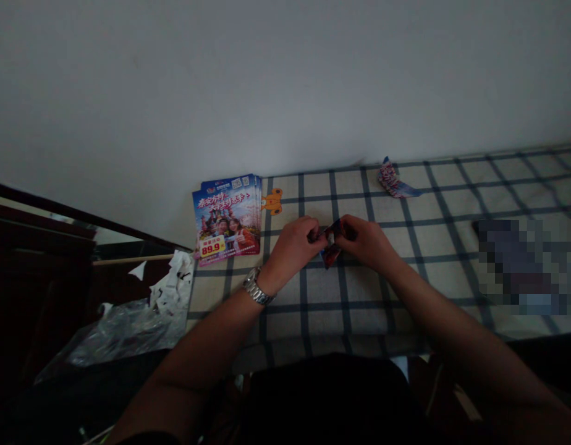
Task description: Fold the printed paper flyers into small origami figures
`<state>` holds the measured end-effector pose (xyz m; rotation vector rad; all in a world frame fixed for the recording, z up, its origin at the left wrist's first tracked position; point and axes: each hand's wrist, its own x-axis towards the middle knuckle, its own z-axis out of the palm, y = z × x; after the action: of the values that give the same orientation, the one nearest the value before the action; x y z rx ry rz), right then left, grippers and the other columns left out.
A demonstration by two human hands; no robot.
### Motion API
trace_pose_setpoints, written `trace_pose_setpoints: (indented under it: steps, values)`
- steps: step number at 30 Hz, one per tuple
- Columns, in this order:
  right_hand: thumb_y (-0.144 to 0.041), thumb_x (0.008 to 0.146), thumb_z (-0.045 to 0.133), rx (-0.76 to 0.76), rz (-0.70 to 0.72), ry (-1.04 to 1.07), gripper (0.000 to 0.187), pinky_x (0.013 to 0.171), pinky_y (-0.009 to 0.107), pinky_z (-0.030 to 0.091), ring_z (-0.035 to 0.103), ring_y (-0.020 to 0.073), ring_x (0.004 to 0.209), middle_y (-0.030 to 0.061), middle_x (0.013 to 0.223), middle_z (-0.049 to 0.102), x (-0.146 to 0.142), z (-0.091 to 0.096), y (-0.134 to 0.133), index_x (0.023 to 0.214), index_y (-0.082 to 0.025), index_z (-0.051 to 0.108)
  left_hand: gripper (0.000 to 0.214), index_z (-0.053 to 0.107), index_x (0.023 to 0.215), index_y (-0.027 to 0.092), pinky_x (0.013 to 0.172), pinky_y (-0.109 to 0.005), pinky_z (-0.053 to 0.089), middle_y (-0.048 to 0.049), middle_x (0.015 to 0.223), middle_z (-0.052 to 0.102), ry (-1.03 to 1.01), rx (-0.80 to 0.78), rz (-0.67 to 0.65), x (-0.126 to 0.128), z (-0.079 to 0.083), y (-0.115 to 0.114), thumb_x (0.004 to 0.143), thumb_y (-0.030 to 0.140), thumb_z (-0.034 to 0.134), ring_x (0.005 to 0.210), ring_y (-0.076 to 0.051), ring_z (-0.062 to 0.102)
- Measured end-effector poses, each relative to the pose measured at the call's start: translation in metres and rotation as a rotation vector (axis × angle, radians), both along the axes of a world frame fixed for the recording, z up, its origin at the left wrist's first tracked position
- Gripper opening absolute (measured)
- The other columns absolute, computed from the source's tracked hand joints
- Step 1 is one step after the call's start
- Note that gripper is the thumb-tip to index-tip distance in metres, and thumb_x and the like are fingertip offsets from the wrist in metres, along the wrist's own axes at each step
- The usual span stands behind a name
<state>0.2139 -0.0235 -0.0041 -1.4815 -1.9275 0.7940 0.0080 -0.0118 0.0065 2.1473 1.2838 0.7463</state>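
— So, from the head view, what in the hands?

— Only a folded scrap of glossy print (330, 244), dark red and blue, held between the left hand (292, 247) and the right hand (366, 241), a little to the right of the stack of glossy leaflets (226, 217).

— And the fingers (345, 225)?

— Curled inward, pinching the scrap from both sides, tips almost meeting. Exact contact of each finger hidden behind the knuckles. Probably a two-sided pinch for control, given so small a piece.

— On the wrist?

— Left wrist, nearly level with the stack's lower right corner: a steel link wristwatch (258, 287).

— Around the stack?

— Touching its right edge, an orange cut-out (272, 201), tucked partly behind, perhaps a cartoon shape. Well to the right of the stack, close to the white wall (285, 80), a loose bundle of printed strips (397, 180). Farther right still, a pixelated patch (521, 266), contents impossible to make out. Left of the stack, past the edge of the checked cloth (359, 303), crumpled white paper (172, 284) above a clear plastic bag (123, 330).

— Why the stack so tidy?

— Edges nearly squared, sheets slightly fanned, face up on the cloth. Likely for easy reach by the left hand, though only a guess.
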Motion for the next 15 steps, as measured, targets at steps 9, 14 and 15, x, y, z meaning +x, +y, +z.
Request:
trace_pose_setpoints:
  steps: [9,14,15]
  values:
    - [-0.025,0.082,0.065,0.006,0.003,0.008,0.004,0.058,0.026,0.036,0.052,0.0134,0.059,-0.0034,0.066,0.062,0.0013,-0.0006,0.0000,0.083,-0.021,0.062,0.026,0.047,0.069,0.020,0.064,-0.029,0.032,0.0032,0.070,0.051,0.010,0.008,0.009,-0.0003,-0.0019,0.0000,0.083,0.014,0.068,0.066,-0.013,0.047]
    - [-0.029,0.086,0.065,-0.016,0.020,0.047,0.008,0.060,0.027,0.040,0.058,0.0151,0.062,-0.0018,0.070,0.067,0.0036,0.0003,0.0004,0.090,-0.021,0.066,0.025,0.049,0.069,0.020,0.063,-0.029,0.032,0.0033,0.067,0.052,-0.013,-0.006,0.021,-0.0002,-0.0016,0.0004,0.086,0.019,0.066,0.065,-0.013,0.048]
    - [-0.031,0.088,0.065,-0.024,0.027,0.069,0.011,0.061,0.027,0.042,0.059,0.0158,0.064,-0.0010,0.073,0.069,0.0040,0.0007,0.0003,0.093,-0.021,0.068,0.024,0.050,0.069,0.020,0.063,-0.029,0.032,0.0034,0.067,0.052,-0.012,-0.014,0.026,-0.0004,-0.0016,0.0007,0.087,0.020,0.066,0.065,-0.013,0.049]
